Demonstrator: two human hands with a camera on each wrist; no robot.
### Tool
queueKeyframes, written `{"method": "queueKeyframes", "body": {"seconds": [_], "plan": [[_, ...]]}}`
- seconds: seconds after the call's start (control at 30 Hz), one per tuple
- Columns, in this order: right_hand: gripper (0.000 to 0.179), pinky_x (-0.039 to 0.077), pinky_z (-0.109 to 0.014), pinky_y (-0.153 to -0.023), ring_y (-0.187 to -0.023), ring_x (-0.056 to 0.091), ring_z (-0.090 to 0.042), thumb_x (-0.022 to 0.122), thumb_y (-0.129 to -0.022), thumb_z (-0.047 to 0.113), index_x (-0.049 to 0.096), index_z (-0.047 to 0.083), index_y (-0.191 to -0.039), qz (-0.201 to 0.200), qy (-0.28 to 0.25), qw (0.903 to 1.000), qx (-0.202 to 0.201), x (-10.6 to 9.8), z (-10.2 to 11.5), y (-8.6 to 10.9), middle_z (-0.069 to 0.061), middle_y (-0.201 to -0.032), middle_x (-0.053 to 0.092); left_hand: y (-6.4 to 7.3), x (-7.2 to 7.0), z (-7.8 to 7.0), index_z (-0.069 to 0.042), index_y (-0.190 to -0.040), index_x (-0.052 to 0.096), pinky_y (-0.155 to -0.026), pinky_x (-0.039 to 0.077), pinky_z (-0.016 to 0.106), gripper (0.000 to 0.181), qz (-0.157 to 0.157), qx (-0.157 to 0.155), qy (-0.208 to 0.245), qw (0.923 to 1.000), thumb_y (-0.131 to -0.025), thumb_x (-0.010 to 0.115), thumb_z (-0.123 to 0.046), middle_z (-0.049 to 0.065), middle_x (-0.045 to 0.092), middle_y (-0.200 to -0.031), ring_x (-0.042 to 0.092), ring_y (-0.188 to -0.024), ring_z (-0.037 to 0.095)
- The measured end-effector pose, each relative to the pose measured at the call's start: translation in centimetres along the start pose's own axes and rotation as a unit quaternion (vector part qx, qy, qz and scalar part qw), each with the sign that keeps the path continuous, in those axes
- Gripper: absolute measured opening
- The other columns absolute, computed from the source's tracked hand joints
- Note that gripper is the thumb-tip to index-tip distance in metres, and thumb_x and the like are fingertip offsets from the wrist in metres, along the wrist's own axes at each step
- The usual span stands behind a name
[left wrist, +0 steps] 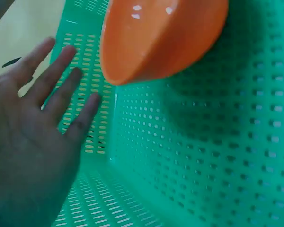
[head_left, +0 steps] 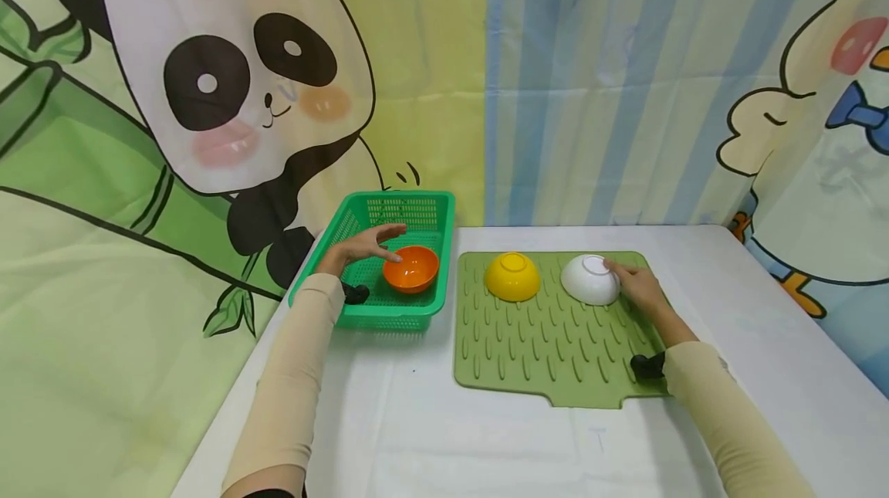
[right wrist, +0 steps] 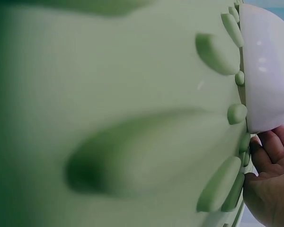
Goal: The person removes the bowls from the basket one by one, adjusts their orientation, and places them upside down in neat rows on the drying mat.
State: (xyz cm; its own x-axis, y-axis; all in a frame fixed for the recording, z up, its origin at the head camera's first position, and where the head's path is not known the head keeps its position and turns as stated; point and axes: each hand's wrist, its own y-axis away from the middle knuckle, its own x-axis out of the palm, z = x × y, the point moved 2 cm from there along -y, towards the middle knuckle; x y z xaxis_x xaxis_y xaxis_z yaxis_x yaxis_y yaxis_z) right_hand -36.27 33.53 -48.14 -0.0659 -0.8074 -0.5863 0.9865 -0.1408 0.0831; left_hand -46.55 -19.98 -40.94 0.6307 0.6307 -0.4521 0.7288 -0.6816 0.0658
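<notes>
An orange bowl (head_left: 410, 269) sits upright in the green basket (head_left: 378, 321). Over the basket's left side, my left hand (head_left: 361, 248) spreads its fingers beside this bowl. The left wrist view shows a gap between the fingers (left wrist: 61, 97) and the orange bowl (left wrist: 156, 40). On the green drying mat (head_left: 528, 359) a white bowl (head_left: 589, 283) lies upside down. My right hand (head_left: 640, 291) grips its right side, one digit by the base ring. Curled fingers (right wrist: 270, 149) meet the white bowl (right wrist: 270, 71) low at the rim in the right wrist view; the thumb is hidden there.
Left of the white bowl, a yellow bowl (head_left: 512, 279) rests upside down on the mat. The mat has raised ridges and lies on a white table (head_left: 430, 436). Behind the table hangs a printed curtain (head_left: 430, 81).
</notes>
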Motion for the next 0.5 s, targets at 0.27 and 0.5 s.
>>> {"method": "queueKeyframes", "body": {"seconds": [0.27,0.5], "plan": [[0.088,0.029,-0.058,-0.098,-0.126,0.029,-0.047,0.040,-0.086,0.067,0.040,-0.005,-0.135,-0.013,0.002,0.9999,-0.007,-0.2,0.3,0.1,-0.032,-0.138,0.032,-0.4,1.3,-0.2,-0.001,-0.147,0.005,-0.108,0.007,0.055,0.093,0.075,-0.033,-0.014,0.9965,-0.079,0.068,0.001,0.021,0.001,-0.151,-0.005,-0.137,0.039],[0.087,0.030,-0.058,-0.097,-0.125,0.029,-0.047,0.040,-0.086,0.067,0.040,-0.005,-0.136,-0.015,-0.001,0.9999,-0.006,-0.1,0.0,0.1,-0.032,-0.138,0.032,-0.8,1.9,-0.1,-0.003,-0.147,0.010,-0.108,0.018,0.050,0.094,0.089,-0.049,-0.042,0.9940,-0.076,0.072,-0.002,0.018,0.009,-0.151,0.016,-0.135,0.034]]}}
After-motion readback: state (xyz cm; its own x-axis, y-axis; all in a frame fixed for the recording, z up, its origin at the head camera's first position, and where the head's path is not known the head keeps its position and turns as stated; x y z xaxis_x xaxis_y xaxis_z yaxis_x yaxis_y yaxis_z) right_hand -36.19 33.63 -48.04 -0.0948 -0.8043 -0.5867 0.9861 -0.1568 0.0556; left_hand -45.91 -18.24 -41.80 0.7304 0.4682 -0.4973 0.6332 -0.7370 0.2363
